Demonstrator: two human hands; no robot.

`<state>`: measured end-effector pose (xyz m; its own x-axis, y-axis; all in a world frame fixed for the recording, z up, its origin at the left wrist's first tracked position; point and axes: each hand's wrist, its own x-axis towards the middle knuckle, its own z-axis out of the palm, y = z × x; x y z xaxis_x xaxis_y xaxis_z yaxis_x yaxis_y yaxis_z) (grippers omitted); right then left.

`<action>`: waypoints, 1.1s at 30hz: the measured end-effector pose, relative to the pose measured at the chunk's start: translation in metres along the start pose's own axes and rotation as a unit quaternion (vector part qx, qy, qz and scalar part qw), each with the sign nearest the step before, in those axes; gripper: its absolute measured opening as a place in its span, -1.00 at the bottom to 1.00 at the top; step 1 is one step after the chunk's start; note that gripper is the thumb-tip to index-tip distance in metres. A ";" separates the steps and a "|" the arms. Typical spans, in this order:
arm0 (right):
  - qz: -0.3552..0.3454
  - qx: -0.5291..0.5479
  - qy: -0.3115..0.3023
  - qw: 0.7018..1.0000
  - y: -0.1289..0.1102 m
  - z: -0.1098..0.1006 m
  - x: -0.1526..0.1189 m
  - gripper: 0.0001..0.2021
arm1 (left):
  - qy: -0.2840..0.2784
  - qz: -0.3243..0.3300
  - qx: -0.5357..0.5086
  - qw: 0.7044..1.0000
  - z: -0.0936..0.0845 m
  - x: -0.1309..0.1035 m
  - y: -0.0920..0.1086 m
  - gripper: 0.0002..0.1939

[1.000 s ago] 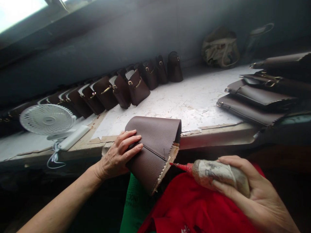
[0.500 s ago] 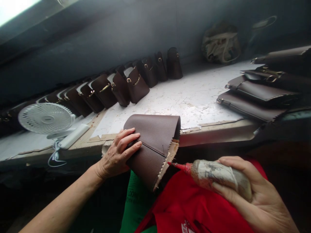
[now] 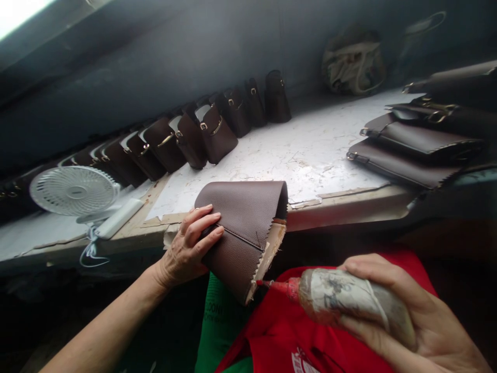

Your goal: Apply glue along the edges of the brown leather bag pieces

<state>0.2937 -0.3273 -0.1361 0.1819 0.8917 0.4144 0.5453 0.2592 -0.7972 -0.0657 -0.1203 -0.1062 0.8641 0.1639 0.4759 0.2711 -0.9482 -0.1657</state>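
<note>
A brown leather piece [image 3: 244, 207], curved into a tube, has a zigzag-cut edge and a tan inner strip facing right. My left hand [image 3: 190, 243] grips it from the left, fingers spread over its outer side and the thumb hidden. In my right hand [image 3: 399, 305] lies a worn, stained bottle [image 3: 349, 298] with a red nozzle pointing left. The nozzle tip is at the lower part of the tan strip, touching it or very close.
Rows of brown leather pieces with gold buckles [image 3: 217, 134] stand on the paper-covered table [image 3: 310, 166]. A white fan [image 3: 75, 190] is at the left. More leather pieces [image 3: 407, 160] are stacked at the right, and a pale bag [image 3: 353, 67] sits behind.
My right hand has moved the bottle down and slightly left, so its nozzle has passed along the tan strip toward the lower corner. My left hand keeps its hold on the leather piece.
</note>
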 end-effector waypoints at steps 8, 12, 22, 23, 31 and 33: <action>0.003 0.010 0.014 1.000 -0.004 0.002 -0.012 -0.64 | 0.009 -0.019 -0.008 1.000 0.001 0.001 0.006 0.03; 0.015 0.028 0.031 0.999 -0.008 0.002 -0.018 -0.64 | 0.017 -0.028 -0.013 0.999 0.001 0.002 0.009 0.05; 0.003 0.014 0.034 0.999 -0.012 0.001 -0.016 -0.64 | -0.032 -0.087 -0.022 0.995 -0.007 0.007 0.019 0.10; 0.011 0.002 0.035 0.999 -0.011 0.000 -0.016 -0.65 | -0.036 -0.092 -0.019 0.995 -0.008 0.008 0.020 0.11; 0.004 0.020 -0.004 1.000 -0.007 -0.002 -0.016 -0.60 | 0.003 -0.126 0.039 0.991 -0.002 0.000 0.025 0.08; 0.019 0.006 -0.001 1.000 -0.007 -0.003 -0.015 -0.63 | 0.029 -0.113 0.054 0.992 0.002 -0.002 0.026 0.08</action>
<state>0.2894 -0.3438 -0.1352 0.2005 0.9020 0.3824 0.5276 0.2295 -0.8179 -0.0599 -0.1443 -0.1135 0.7514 0.3504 0.5591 0.5019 -0.8536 -0.1395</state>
